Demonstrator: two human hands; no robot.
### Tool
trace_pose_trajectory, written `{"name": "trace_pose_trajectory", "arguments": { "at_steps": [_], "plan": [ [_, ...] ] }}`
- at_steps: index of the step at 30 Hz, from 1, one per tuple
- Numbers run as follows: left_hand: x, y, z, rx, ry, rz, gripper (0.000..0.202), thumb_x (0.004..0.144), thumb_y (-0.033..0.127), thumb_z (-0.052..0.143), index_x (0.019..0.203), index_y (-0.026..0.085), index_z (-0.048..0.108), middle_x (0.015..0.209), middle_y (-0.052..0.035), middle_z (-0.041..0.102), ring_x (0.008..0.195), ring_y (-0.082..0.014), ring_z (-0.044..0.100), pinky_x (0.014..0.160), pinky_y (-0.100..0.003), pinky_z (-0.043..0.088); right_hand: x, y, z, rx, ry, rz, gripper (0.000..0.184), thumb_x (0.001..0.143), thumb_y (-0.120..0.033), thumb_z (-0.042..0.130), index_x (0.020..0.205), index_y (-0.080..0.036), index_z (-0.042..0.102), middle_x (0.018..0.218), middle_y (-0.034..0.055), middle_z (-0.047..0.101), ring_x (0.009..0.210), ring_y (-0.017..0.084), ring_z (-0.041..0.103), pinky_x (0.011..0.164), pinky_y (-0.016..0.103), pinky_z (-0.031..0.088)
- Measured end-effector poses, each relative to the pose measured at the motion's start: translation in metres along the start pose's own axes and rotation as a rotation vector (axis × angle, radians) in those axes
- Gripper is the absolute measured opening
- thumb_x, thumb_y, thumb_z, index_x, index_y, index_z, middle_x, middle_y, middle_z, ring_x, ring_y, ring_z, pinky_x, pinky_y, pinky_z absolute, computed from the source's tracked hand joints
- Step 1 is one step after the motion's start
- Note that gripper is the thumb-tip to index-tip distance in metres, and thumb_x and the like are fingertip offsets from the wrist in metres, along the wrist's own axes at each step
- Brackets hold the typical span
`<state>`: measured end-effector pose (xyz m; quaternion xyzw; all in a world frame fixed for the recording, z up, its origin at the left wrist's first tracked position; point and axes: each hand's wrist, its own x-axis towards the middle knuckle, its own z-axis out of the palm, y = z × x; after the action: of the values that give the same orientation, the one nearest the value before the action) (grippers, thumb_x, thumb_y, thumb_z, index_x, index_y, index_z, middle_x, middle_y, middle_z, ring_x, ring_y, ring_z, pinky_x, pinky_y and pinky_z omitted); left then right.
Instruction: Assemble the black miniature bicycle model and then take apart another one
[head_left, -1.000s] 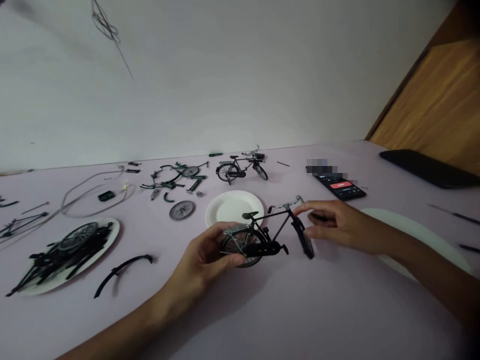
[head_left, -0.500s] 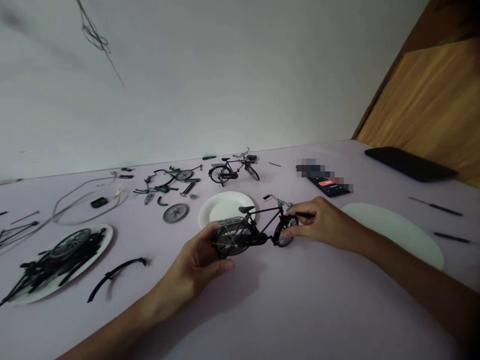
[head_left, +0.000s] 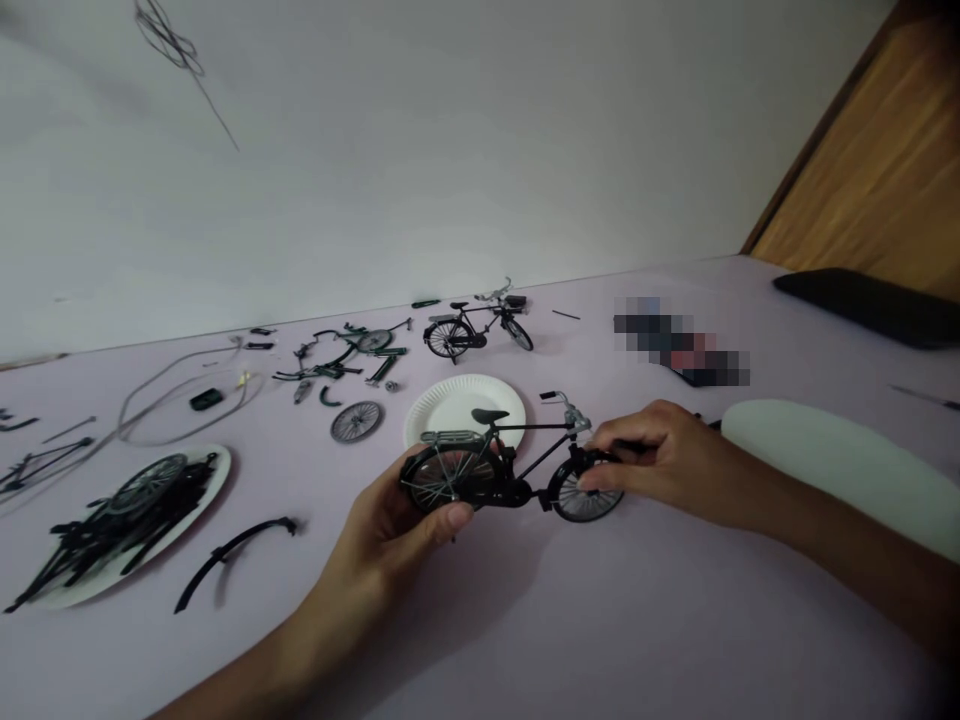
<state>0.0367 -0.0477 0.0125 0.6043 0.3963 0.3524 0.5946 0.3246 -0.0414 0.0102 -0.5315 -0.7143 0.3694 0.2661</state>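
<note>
A black model bicycle (head_left: 517,465) with a silver rear rack and handlebar is held upright over the table, facing right. My left hand (head_left: 390,530) is closed around its rear wheel, thumb in front and fingers behind. At the other end, my right hand (head_left: 667,460) is closed with its fingertips at the front wheel (head_left: 587,487). A slim dark thing passes through the right hand, its end showing behind the knuckles; its kind is unclear. Behind the bicycle lies a white paper plate (head_left: 465,388), partly covered by the saddle and frame.
A second model bicycle (head_left: 476,332) stands farther back. Loose green bicycle parts (head_left: 345,360) and a grey wheel (head_left: 358,422) lie left of it. A plate (head_left: 217,490) of black parts, a curved black piece (head_left: 232,550), a cable (head_left: 142,380) and a white oval plate (head_left: 825,460) surround the hands.
The bicycle appears larger and closer, its front end farther right. My right hand has shifted right with it, still at the front wheel. The whole view has turned slightly.
</note>
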Motion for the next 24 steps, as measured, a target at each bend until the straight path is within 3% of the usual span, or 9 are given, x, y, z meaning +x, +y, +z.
{"name": "trace_pose_trajectory", "arguments": {
  "at_steps": [3, 6, 8, 11, 14, 17, 20, 24],
  "plan": [
    [-0.001, -0.002, -0.002, 0.009, 0.001, -0.001, 0.036, 0.089, 0.03, 0.069, 0.122, 0.02, 0.06, 0.131, -0.0091, 0.064, 0.121, -0.0278, 0.059, 0.103, -0.037, 0.046, -0.003, -0.006, -0.007, -0.044, -0.091, 0.033, 0.035, 0.071, -0.051, 0.078, 0.091, -0.023, 0.076, 0.055, -0.0075, 0.037, 0.05, 0.008, 0.03, 0.045, 0.023, 0.023],
    [0.001, -0.002, -0.003, 0.0, -0.032, 0.024, 0.033, 0.087, 0.027, 0.071, 0.118, 0.02, 0.061, 0.128, -0.0089, 0.065, 0.116, -0.0262, 0.062, 0.1, -0.036, 0.048, -0.007, -0.011, -0.014, -0.089, -0.159, 0.069, 0.034, 0.069, -0.053, 0.079, 0.09, -0.026, 0.078, 0.063, -0.0043, 0.05, 0.054, 0.01, 0.041, 0.048, 0.023, 0.031],
    [0.002, -0.002, -0.005, 0.021, -0.052, 0.042, 0.035, 0.084, 0.025, 0.074, 0.116, 0.019, 0.061, 0.121, -0.0089, 0.068, 0.112, -0.0257, 0.064, 0.099, -0.036, 0.048, -0.009, -0.01, -0.016, -0.108, -0.143, 0.068, 0.034, 0.071, -0.053, 0.078, 0.091, -0.026, 0.078, 0.069, -0.0023, 0.056, 0.058, 0.012, 0.046, 0.051, 0.024, 0.036],
    [0.004, -0.001, -0.006, 0.075, -0.081, 0.017, 0.038, 0.079, 0.025, 0.078, 0.111, 0.019, 0.059, 0.113, -0.0076, 0.07, 0.104, -0.0241, 0.066, 0.092, -0.034, 0.051, -0.009, -0.003, -0.018, -0.145, -0.102, 0.058, 0.037, 0.071, -0.051, 0.077, 0.099, -0.025, 0.078, 0.063, -0.0033, 0.052, 0.056, 0.012, 0.044, 0.048, 0.024, 0.031],
    [0.003, 0.0, -0.006, 0.082, -0.135, -0.005, 0.04, 0.08, 0.028, 0.078, 0.111, 0.019, 0.056, 0.121, -0.0091, 0.067, 0.105, -0.0238, 0.065, 0.089, -0.032, 0.051, -0.005, 0.003, -0.02, -0.168, -0.101, 0.033, 0.037, 0.072, -0.048, 0.078, 0.1, -0.024, 0.077, 0.059, -0.0055, 0.046, 0.053, 0.01, 0.037, 0.048, 0.024, 0.026],
    [0.0, 0.003, -0.003, 0.094, -0.158, -0.005, 0.034, 0.086, 0.029, 0.072, 0.114, 0.019, 0.056, 0.129, -0.0096, 0.064, 0.115, -0.0236, 0.061, 0.096, -0.032, 0.048, -0.003, 0.001, -0.021, -0.162, -0.107, 0.029, 0.037, 0.072, -0.048, 0.078, 0.101, -0.024, 0.077, 0.059, -0.0061, 0.045, 0.054, 0.01, 0.036, 0.05, 0.024, 0.025],
    [-0.001, 0.005, -0.001, 0.158, -0.137, -0.01, 0.031, 0.088, 0.031, 0.069, 0.115, 0.019, 0.057, 0.126, -0.0084, 0.066, 0.111, -0.0222, 0.062, 0.094, -0.03, 0.048, -0.004, -0.003, -0.02, -0.153, -0.119, 0.033, 0.041, 0.071, -0.052, 0.078, 0.102, -0.024, 0.077, 0.064, -0.0033, 0.055, 0.058, 0.012, 0.043, 0.051, 0.025, 0.029],
    [0.0, 0.004, -0.002, 0.209, -0.116, -0.003, 0.033, 0.088, 0.036, 0.067, 0.114, 0.018, 0.058, 0.113, -0.0084, 0.07, 0.094, -0.0205, 0.065, 0.079, -0.028, 0.05, -0.005, -0.005, -0.02, -0.139, -0.129, 0.034, 0.044, 0.071, -0.053, 0.076, 0.104, -0.023, 0.077, 0.076, 0.0012, 0.067, 0.064, 0.015, 0.053, 0.054, 0.026, 0.037]
  ]
}}
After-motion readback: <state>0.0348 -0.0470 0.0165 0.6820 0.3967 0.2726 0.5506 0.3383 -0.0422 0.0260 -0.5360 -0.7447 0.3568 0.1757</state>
